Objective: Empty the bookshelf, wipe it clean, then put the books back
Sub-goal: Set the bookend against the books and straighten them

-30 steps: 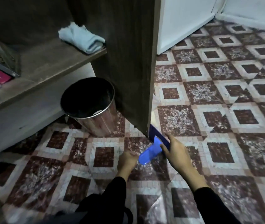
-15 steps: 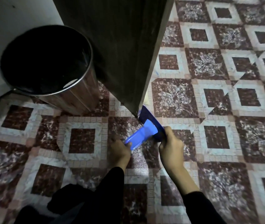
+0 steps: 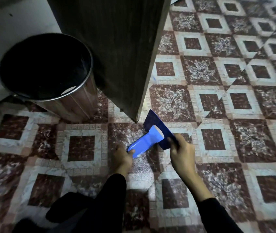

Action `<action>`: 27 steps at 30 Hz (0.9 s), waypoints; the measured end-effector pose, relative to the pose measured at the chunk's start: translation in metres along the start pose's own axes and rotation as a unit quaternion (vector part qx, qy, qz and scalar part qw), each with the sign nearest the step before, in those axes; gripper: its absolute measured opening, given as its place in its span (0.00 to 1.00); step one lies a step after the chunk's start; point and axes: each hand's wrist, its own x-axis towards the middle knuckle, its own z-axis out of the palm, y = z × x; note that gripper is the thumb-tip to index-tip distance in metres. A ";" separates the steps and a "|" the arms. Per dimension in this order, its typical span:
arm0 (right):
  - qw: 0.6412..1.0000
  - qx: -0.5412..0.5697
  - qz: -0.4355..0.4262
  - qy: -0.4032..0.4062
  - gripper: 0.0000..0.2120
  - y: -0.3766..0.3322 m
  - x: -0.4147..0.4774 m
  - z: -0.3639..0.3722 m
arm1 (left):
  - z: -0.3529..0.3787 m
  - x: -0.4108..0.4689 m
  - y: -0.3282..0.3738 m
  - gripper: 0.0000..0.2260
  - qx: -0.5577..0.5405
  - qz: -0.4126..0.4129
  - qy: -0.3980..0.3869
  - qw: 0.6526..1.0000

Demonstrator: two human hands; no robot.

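A blue dustpan point(image 3: 152, 140) is held low over the patterned floor point(image 3: 234, 165), just beside the foot of the bookshelf point(image 3: 117, 47). Only the dark wooden side panel of the bookshelf is seen, standing upright in the upper middle of the view. The light-blue handle is gripped by the left hand point(image 3: 123, 158), its fingers point(image 3: 131, 151) curled round the handle's end. The dark-blue pan edge is pinched by the right hand point(image 3: 182, 152) between thumb and bent fingers. A round bin point(image 3: 76, 105) with a metal rim stands to the left of the panel, near the dustpan but apart from it.

Since a second ago the view has been tipped downward, so the shelf board, the cloth lying on it and the books at its left end are no longer seen. The pan's blade, which was tucked against the panel's bottom corner, is now drawn slightly clear of it. The right hand has been shifted to the pan's near corner.

It is judged that dust is being gathered and that the bin is the likely destination. How many books remain to be put back cannot be told from this view.
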 end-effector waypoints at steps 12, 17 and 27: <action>0.975 0.050 -0.207 0.058 0.10 -0.084 -0.019 -0.086 | -0.091 -0.066 0.027 0.10 -0.384 0.029 -0.241 0.891; 0.941 0.096 -0.301 0.122 0.07 -0.145 -0.025 -0.116 | -0.179 -0.098 0.056 0.13 -0.377 0.102 -0.223 0.893; 0.880 0.266 -0.365 0.147 0.05 -0.295 -0.004 -0.161 | -0.355 -0.177 0.105 0.13 -0.402 0.227 -0.094 0.882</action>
